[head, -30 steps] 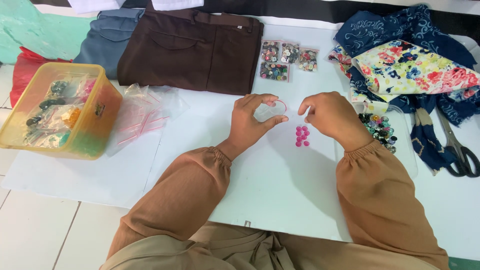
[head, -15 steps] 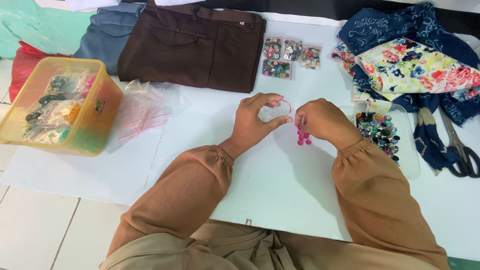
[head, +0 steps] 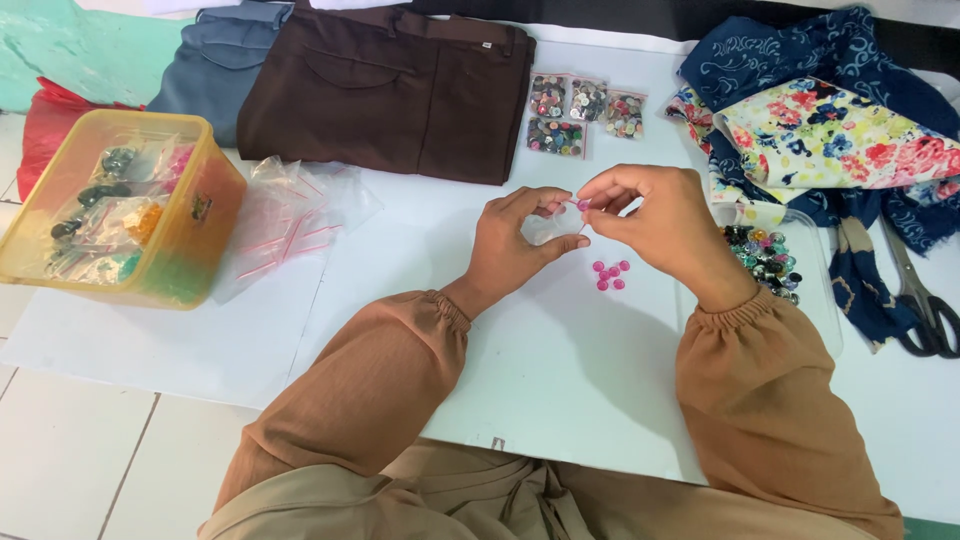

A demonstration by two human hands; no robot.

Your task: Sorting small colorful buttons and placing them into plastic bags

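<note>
Above the pink buttons (head: 609,275), the right hand (head: 655,220) has lifted one.

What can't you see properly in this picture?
- Small clear bag: head view, mostly hidden by the left hand.
- Pink button: too small to make out, pinched in the right hand.
- Scissors: handles cut off by the right edge.
- Yellow box: contents blurred.

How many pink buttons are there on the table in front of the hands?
About 6 pink buttons lie in a tight cluster on the white table, just below the two hands. One more is pinched in the right hand at the small clear bag. Some may overlap, so the count is uncertain.
</note>
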